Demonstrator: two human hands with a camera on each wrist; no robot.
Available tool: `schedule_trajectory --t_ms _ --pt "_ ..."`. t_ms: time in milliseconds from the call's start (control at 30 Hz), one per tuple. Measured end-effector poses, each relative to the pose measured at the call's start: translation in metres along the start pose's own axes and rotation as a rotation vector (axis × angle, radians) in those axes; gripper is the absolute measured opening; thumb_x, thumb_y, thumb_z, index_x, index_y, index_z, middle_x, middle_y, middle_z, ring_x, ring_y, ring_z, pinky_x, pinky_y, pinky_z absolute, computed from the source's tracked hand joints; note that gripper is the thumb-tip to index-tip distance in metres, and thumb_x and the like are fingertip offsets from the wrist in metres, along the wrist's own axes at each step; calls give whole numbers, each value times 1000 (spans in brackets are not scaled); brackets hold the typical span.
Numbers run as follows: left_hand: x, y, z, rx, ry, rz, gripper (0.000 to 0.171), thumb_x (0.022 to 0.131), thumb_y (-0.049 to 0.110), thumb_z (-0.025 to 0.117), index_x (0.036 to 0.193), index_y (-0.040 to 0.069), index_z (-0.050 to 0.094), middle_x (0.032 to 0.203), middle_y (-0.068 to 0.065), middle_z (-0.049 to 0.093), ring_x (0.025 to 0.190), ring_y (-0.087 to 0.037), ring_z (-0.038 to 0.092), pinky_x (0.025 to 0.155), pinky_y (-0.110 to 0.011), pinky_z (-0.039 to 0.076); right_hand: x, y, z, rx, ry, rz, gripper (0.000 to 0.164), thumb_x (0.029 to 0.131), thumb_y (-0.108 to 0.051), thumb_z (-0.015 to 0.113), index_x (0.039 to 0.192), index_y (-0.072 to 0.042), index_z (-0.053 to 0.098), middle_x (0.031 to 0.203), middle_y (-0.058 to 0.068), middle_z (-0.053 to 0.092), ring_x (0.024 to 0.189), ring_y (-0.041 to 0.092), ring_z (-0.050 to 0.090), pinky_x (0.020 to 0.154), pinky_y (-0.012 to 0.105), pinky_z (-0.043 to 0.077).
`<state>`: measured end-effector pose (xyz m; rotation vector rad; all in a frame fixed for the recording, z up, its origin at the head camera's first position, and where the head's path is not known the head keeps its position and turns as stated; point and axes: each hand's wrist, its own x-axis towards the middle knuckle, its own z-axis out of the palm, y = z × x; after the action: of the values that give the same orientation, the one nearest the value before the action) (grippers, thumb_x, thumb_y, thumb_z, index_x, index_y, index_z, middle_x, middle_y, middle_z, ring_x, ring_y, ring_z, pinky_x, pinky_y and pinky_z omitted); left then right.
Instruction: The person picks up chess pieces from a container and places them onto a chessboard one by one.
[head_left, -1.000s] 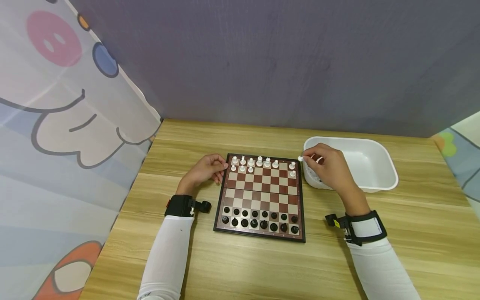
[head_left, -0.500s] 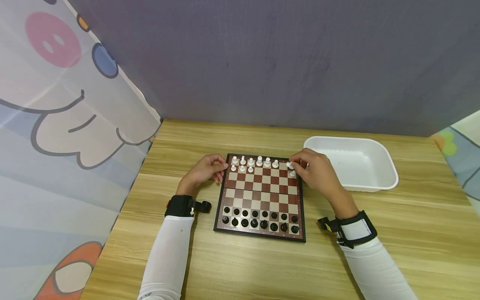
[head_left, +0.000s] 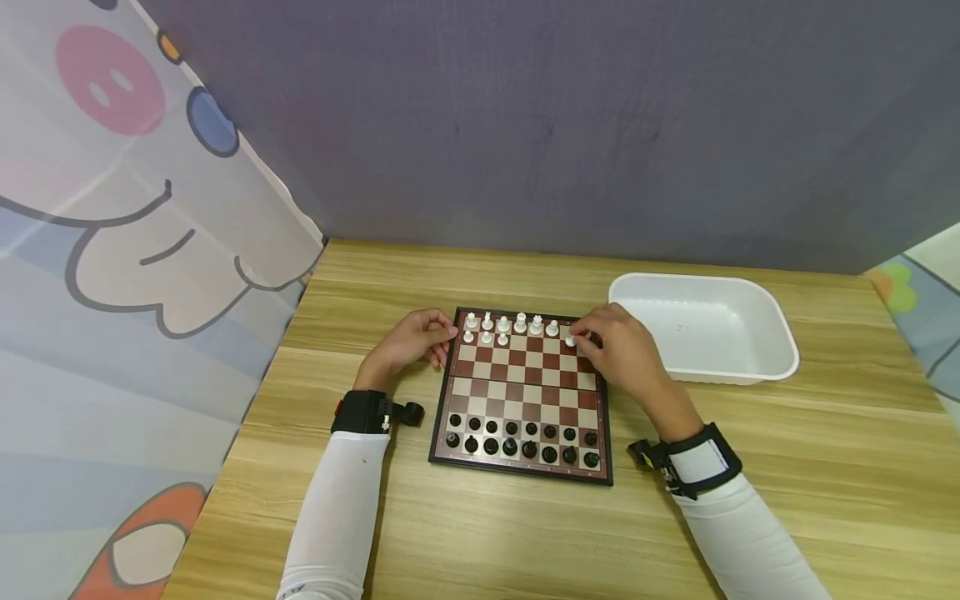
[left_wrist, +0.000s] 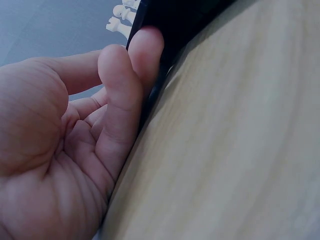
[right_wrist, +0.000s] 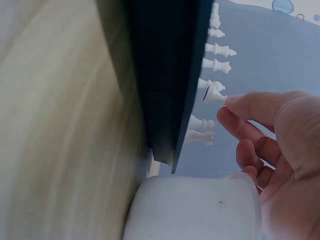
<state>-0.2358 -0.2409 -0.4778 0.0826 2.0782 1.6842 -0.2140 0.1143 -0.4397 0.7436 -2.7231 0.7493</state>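
On the table lies a chessboard (head_left: pixel 517 379) with white chess pieces (head_left: pixel 521 322) along its far side and black chess pieces (head_left: pixel 509 447) along its near side. My left hand (head_left: pixel 412 340) holds the board's left edge near the far corner; its fingertips meet the black rim in the left wrist view. My right hand (head_left: pixel 622 348) pinches a small white pawn (right_wrist: pixel 216 93) by its head between thumb and index finger. The pawn tilts over the board's far right part. In the head view this hand covers the white pieces at the far right corner.
A white plastic tub (head_left: pixel 780 367) stands right of the board, close behind my right hand. A grey wall (head_left: pixel 555 133) rises along the table's far edge. Cartoon-printed curtains (head_left: pixel 187 275) hang at the left.
My right hand has moved left from over the tub's near left corner to the board's far right squares, bringing the white pawn with it. The left hand stays at the board's edge.
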Motion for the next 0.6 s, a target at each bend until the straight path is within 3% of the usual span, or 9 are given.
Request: schedule_trajectory --t_ms 200,600 --pt "1 -1 1 -3 -4 4 16 105 11 59 113 -2 58 77 -6 61 58 -16 64 53 -27 59 0 1 4 -33 32 -54 8 85 -8 82 93 -8 79 96 9 78 83 28 61 76 43 51" --pt "1 -1 0 -9 -2 -7 16 104 11 59 112 -2 58 76 -6 62 57 -16 63 53 -26 59 -1 -1 8 -86 26 -50 7 83 -12 84 89 -13 79 95 6 79 78 25 57 73 43 43"
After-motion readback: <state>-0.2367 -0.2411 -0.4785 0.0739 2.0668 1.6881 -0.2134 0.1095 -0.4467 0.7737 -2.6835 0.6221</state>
